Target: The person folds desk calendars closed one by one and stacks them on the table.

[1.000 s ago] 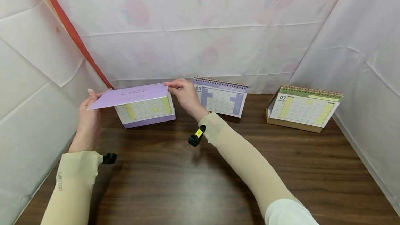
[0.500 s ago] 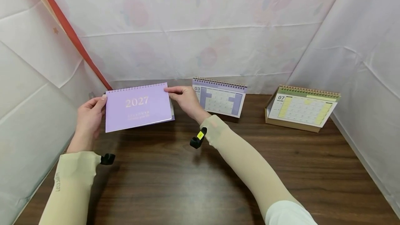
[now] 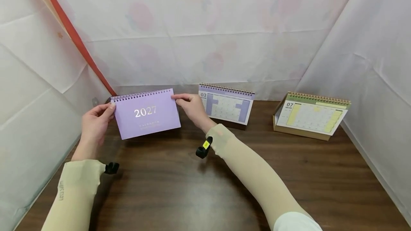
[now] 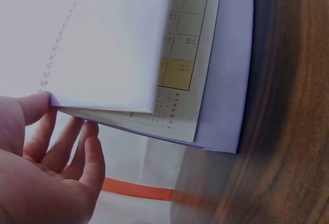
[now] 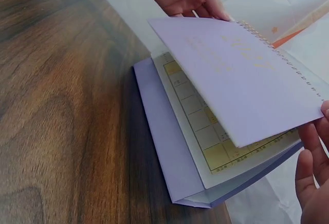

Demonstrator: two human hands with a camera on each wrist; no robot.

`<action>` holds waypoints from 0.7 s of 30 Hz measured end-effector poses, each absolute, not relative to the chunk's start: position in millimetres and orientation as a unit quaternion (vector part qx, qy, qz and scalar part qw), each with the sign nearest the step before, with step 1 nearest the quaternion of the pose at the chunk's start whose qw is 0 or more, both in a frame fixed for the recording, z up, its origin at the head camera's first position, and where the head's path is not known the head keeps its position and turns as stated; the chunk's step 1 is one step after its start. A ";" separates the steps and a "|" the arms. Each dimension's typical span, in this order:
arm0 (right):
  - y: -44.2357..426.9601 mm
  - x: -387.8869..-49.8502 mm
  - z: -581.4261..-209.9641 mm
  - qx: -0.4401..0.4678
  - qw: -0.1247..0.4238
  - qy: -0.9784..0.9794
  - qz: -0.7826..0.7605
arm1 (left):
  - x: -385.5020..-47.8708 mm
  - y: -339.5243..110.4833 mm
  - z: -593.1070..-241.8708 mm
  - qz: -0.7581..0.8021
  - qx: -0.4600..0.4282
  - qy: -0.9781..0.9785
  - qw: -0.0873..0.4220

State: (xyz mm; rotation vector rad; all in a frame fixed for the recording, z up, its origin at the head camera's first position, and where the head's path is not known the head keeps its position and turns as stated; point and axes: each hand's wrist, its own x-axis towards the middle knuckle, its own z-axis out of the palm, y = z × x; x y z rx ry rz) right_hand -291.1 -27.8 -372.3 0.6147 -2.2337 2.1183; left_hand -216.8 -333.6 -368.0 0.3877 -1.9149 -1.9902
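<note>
A purple desk calendar [image 3: 147,117] with "2027" on its cover stands at the left of the table, its ring binding along the top. My left hand [image 3: 96,122] pinches its upper left corner, thumb in front and fingers behind. At the upper right corner, my right hand [image 3: 194,111] pinches it between thumb and fingers. In the right wrist view the cover [image 5: 241,90] tilts away from a yellow-marked month page [image 5: 200,124] beneath. The left wrist view shows the thumb on the cover's corner, beside the binding.
A second purple calendar [image 3: 226,104], showing 03, stands right of my right hand. Farther right is a green-topped calendar [image 3: 313,115] showing 07. White cloth [image 3: 192,27] hangs behind the dark wooden table [image 3: 205,188], and a red strip [image 3: 77,38] runs down at the left.
The purple cover, nearly level a second ago, has swung down over the front of the calendar and covers the yellow-marked page in the head view. Both hands stay at the top corners.
</note>
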 end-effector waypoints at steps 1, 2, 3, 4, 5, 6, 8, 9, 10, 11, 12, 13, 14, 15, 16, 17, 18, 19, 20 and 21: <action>-27.5 -290.6 -373.9 0.195 0.013 -0.715 0.671 | -217.5 -332.5 -369.5 -0.705 0.133 -0.673 0.179; -27.7 -290.6 -375.2 0.196 0.024 -0.718 0.668 | -218.1 -331.6 -370.7 -0.709 0.129 -0.669 0.183; -28.2 -291.0 -376.3 0.197 0.035 -0.723 0.661 | -218.9 -331.0 -371.9 -0.714 0.125 -0.663 0.187; -29.1 -291.7 -377.3 0.199 0.043 -0.726 0.657 | -219.4 -330.8 -372.8 -0.718 0.122 -0.659 0.190; -30.1 -292.5 -378.1 0.199 0.050 -0.731 0.651 | -219.7 -330.6 -373.4 -0.722 0.120 -0.654 0.192; -31.2 -293.6 -378.9 0.198 0.053 -0.735 0.646 | -219.9 -330.3 -374.0 -0.725 0.118 -0.649 0.196; -33.9 -294.1 -380.6 0.190 0.053 -0.744 0.639 | -219.3 -330.5 -374.4 -0.729 0.116 -0.644 0.199; -34.7 -293.9 -381.2 0.184 0.051 -0.750 0.633 | -219.0 -330.4 -374.6 -0.731 0.115 -0.642 0.199; -35.6 -293.8 -381.7 0.178 0.051 -0.756 0.628 | -218.7 -330.2 -374.7 -0.732 0.115 -0.642 0.199; -36.2 -293.9 -382.2 0.173 0.052 -0.763 0.621 | -218.6 -330.0 -374.6 -0.733 0.113 -0.641 0.199; -36.8 -294.0 -382.4 0.168 0.054 -0.769 0.615 | -218.6 -329.7 -374.8 -0.733 0.111 -0.640 0.201; -36.9 -294.0 -382.4 0.164 0.060 -0.776 0.606 | -218.8 -329.8 -374.7 -0.734 0.111 -0.640 0.199; -37.0 -294.2 -382.7 0.162 0.068 -0.781 0.599 | -219.0 -329.2 -374.5 -0.733 0.111 -0.641 0.200; -37.0 -294.8 -383.3 0.159 0.075 -0.785 0.595 | -219.1 -328.2 -374.3 -0.731 0.112 -0.642 0.202; -37.0 -295.4 -383.9 0.156 0.084 -0.788 0.590 | -219.5 -327.6 -374.2 -0.729 0.114 -0.644 0.203; -37.0 -295.8 -384.2 0.153 0.091 -0.789 0.588 | -220.1 -327.0 -374.3 -0.727 0.116 -0.645 0.205; -37.3 -296.2 -384.4 0.150 0.096 -0.792 0.584 | -220.8 -326.1 -374.4 -0.725 0.119 -0.645 0.209; -37.8 -296.7 -384.8 0.149 0.100 -0.793 0.583 | -221.5 -325.6 -374.5 -0.722 0.124 -0.647 0.212; -38.6 -297.2 -385.3 0.147 0.100 -0.792 0.583 | -222.1 -324.9 -374.7 -0.718 0.129 -0.649 0.216; -39.7 -297.6 -385.5 0.146 0.096 -0.791 0.586 | -222.9 -325.0 -375.3 -0.714 0.135 -0.652 0.218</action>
